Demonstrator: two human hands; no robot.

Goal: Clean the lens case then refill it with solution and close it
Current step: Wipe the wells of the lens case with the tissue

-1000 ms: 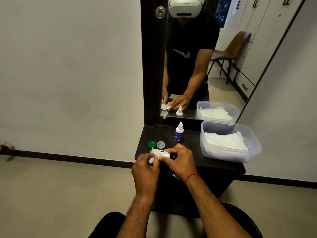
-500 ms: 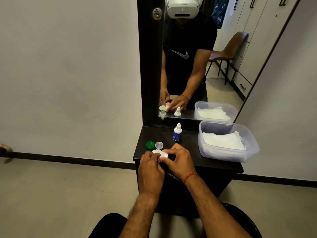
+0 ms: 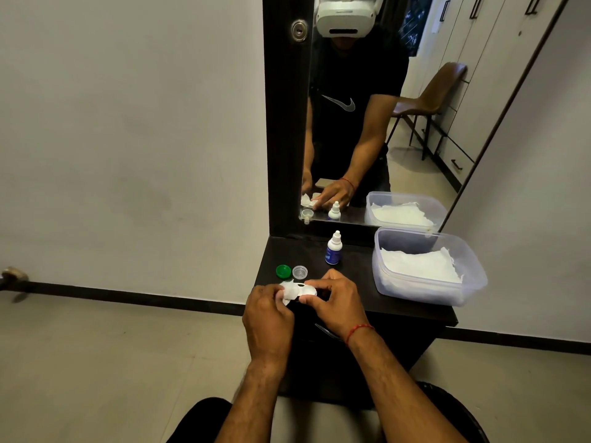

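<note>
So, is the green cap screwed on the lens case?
No, the green cap lies on the table beside the clear cap, apart from the lens case that the right hand holds.

One wide-angle camera on the head looks forward and down, close above the left hand [image 3: 268, 314] and right hand [image 3: 335, 302], over a table [image 3: 355, 266] toward a mirror [image 3: 415, 174].

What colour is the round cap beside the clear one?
The small round plastic cap is green, clearest in the head view.
</note>
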